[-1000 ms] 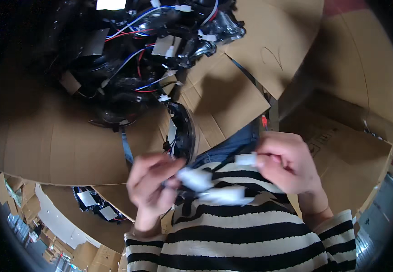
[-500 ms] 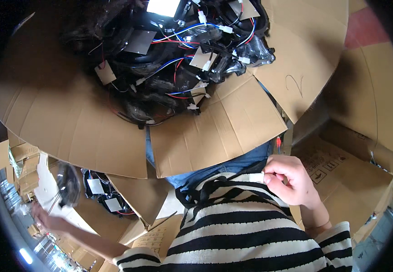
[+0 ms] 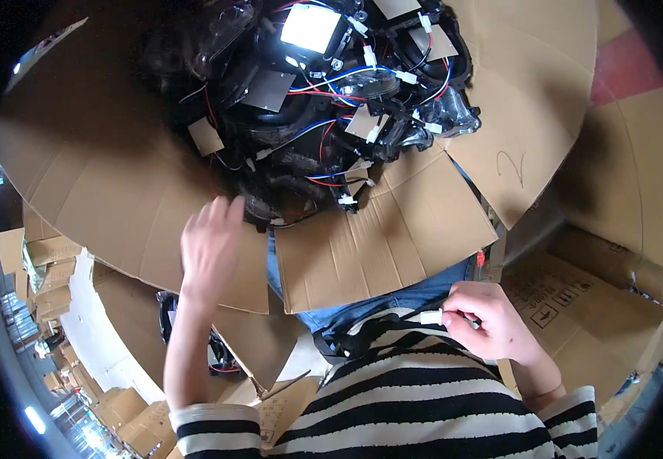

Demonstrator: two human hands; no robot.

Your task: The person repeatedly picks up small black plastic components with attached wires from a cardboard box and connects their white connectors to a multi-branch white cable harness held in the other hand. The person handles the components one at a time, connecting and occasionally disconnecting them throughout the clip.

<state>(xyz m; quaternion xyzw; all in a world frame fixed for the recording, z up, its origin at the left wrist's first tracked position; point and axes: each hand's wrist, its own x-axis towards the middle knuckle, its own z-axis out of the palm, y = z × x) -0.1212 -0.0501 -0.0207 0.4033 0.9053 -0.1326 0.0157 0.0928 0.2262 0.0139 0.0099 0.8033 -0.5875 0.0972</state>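
My left hand [image 3: 211, 241] reaches over the near flap of a large open cardboard box [image 3: 362, 229], fingers stretched out, slightly blurred and with nothing visible in them. Its fingertips are beside the near edge of a heap of glossy black plastic parts [image 3: 278, 141]. These parts carry red, blue, white and black wires with white plugs, and several have square plates or cards on them. At my waist, on the right, my right hand [image 3: 484, 317] is closed in a pinch on a small white connector [image 3: 430, 316]. A black cable appears to run from it across my striped shirt.
At the lower left, another open box [image 3: 129, 321] holds more black parts [image 3: 169, 314]. An open carton [image 3: 607, 298] stands to the right. A red-tipped plug [image 3: 481, 258] hangs by the front flap. Stacked cartons [image 3: 129, 413] are farther off at left.
My left hand has swung from the far left, where a glossy black part was beside it, to the large box's heap. That part no longer shows there. My right hand keeps its pinch.
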